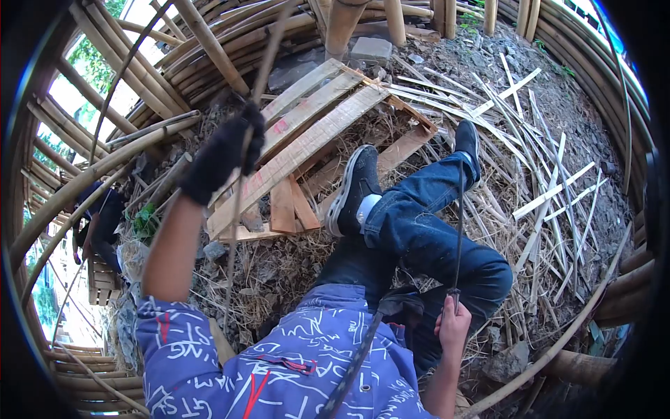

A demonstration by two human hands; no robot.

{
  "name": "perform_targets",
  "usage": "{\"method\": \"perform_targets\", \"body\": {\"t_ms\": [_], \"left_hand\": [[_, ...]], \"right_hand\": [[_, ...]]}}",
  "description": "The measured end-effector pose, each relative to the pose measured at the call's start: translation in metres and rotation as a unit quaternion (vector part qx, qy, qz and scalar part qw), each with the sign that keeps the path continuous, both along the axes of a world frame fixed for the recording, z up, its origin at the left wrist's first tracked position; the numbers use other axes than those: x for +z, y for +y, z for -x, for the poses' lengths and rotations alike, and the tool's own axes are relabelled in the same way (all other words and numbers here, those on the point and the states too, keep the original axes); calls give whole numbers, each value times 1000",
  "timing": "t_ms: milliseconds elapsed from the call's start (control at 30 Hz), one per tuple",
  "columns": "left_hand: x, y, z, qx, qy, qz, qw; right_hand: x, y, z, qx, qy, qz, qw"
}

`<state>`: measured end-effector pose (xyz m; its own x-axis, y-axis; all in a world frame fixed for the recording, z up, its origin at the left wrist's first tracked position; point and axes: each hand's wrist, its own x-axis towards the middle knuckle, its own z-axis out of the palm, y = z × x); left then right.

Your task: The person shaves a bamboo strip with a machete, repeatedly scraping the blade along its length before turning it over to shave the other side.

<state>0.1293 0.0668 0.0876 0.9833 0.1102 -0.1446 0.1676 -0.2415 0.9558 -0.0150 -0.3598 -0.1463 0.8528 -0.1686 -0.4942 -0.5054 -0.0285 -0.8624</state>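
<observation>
My left hand (220, 153), in a black glove, is raised and closed around a long thin bamboo strip (233, 258). The strip runs up past the glove and down toward my shirt, slightly blurred. My bare right hand (453, 327) grips the handle of a long knife (460, 223) near my knee. Its narrow dark blade points up and away from me, seen nearly edge-on. My legs in blue jeans (447, 244) are bent and crossed in front of me, below a slatted wooden pallet (307, 150).
Split pale bamboo strips (537, 188) lie scattered over the dirt at right. Bundles of bamboo poles (244, 42) line the back and sides. A curved pole (105, 167) crosses the left side. Another person (101, 223) is partly visible at far left. A grey block (371, 50) sits behind the pallet.
</observation>
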Motion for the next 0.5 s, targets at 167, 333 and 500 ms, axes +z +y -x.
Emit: {"method": "perform_targets", "body": {"t_ms": [167,333,500], "left_hand": [[-97,-61,-20,-82,50,-20,995],[-175,-124,-32,-192,63,-22,979],[-205,-152,-27,-201,-32,-123,971]], "right_hand": [[-1,1,4,-11,-7,-5,1000],[3,0,7,-24,-2,15,1000],[2,-4,6,-32,10,-3,999]]}}
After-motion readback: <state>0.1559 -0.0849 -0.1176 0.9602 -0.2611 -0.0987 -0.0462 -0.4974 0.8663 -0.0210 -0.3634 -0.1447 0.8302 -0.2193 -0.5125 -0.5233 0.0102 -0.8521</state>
